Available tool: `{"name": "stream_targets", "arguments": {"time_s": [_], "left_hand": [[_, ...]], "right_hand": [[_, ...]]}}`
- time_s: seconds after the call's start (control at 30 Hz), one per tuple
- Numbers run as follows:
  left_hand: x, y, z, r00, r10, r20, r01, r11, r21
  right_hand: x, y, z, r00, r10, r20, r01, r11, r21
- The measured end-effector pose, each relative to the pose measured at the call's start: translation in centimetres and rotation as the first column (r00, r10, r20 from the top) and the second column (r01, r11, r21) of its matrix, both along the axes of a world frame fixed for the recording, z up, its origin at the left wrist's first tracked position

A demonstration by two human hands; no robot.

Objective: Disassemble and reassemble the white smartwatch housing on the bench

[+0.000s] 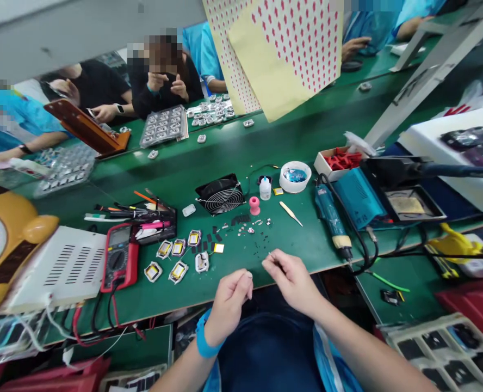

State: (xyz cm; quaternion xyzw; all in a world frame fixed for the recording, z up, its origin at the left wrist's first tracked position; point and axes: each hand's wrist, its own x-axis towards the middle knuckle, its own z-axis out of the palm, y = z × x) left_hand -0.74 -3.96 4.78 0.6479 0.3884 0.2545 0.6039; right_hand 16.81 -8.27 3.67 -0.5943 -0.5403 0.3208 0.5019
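My left hand (232, 296), a blue band on its wrist, is closed at the table's front edge. A tiny pale spot shows at its thumb tip; whether that is a held part I cannot tell. Just to the right, my right hand (288, 275) pinches thumb and forefinger together on something too small to name. The two hands are apart. Beyond them lie scattered tiny black parts (261, 242). To the left sit several watch-like casings with yellow insides (178, 271), a white casing (202, 262) and a small battery-like yellow-white piece (218, 248).
A black fan (221, 197), a pink stand (254, 206), a white bottle (265, 189) and a round white tub (295, 185) stand farther back. The red multimeter (118, 256) is left; an electric screwdriver (332, 215) lies right. Paper sheets (274, 65) hang overhead. Co-workers sit opposite.
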Motion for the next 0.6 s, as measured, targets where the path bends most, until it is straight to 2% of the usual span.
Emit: {"name": "stream_targets", "arguments": {"time_s": [0.07,0.17,0.27,0.33,0.37,0.43,0.53,0.6], "left_hand": [[-0.8,0.6,0.4,0.998,0.031,-0.058,-0.025,0.994,0.104],[-2.5,2.0,1.0,0.984,0.074,-0.164,-0.03,0.967,0.254],[-4.4,3.6,1.7,0.956,0.157,-0.249,-0.056,0.926,0.373],[-5.8,4.7,2.3,0.931,0.226,-0.286,-0.081,0.893,0.442],[-6.4,5.4,2.7,0.915,0.265,-0.305,-0.091,0.87,0.484],[-8.0,6.9,3.6,0.86,0.37,-0.351,-0.102,0.799,0.593],[-10.7,10.1,5.3,0.692,0.6,-0.402,-0.124,0.647,0.753],[-12.5,12.5,6.5,0.58,0.726,-0.369,-0.188,0.561,0.806]], "right_hand": [[2.0,0.1,-0.9,0.952,-0.039,0.305,0.035,0.999,0.017],[5.0,0.0,-2.4,0.781,-0.108,0.615,0.091,0.994,0.059],[7.1,-0.3,-3.3,0.627,-0.193,0.755,0.095,0.981,0.172],[7.8,-0.5,-3.3,0.567,-0.256,0.782,0.075,0.962,0.261],[7.9,-0.6,-3.2,0.566,-0.279,0.776,0.06,0.952,0.299],[7.5,-0.8,-3.0,0.627,-0.271,0.73,0.02,0.943,0.334],[6.1,-1.2,-3.2,0.739,-0.201,0.642,-0.019,0.948,0.319],[5.2,-1.3,-3.7,0.738,-0.204,0.644,-0.026,0.944,0.329]]}}
